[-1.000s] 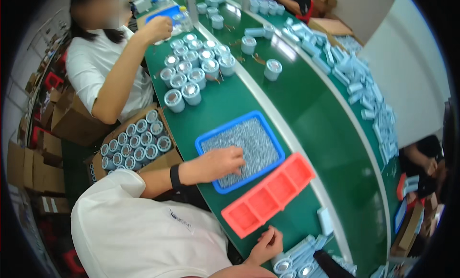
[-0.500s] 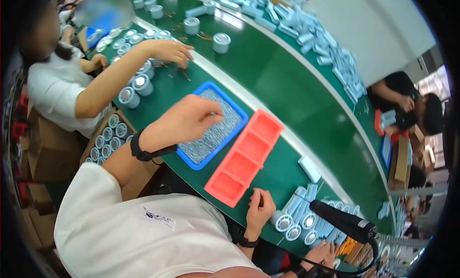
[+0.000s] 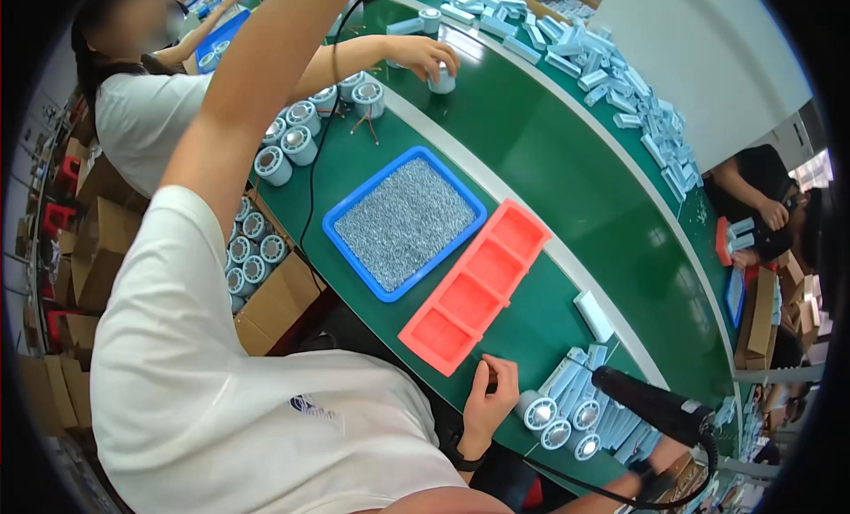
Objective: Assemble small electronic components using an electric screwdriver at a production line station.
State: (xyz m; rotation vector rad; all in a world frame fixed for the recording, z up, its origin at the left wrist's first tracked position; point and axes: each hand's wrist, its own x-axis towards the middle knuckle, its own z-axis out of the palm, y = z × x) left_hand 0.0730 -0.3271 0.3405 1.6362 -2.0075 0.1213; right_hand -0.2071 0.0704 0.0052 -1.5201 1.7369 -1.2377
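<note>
"Screwdriver (image 3: 651, 403), black and corded, looms over light-blue parts (image 3: 574, 386) at near right; blue tray (image 3: 387, 294) of grey bits (image 3: 405, 224) sits left!"

"And the red tray (image 3: 467, 298)?"

"On the green bench (image 3: 553, 310), just beside it, long axis running near left to far right!"

"Hands?"

"Left arm (image 3: 257, 80) raised, hand out of view; right hand (image 3: 494, 397) near the close end, fingers curled, whether gripping anything I can't tell!"

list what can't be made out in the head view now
Left hand: cut off by the head view's top edge.
Palm of the right hand, and anything in it: hidden in the head view by its curled fingers.
Tiny grey pieces in the blue rectangular plastic tray: too small in the head view to separate.
</note>
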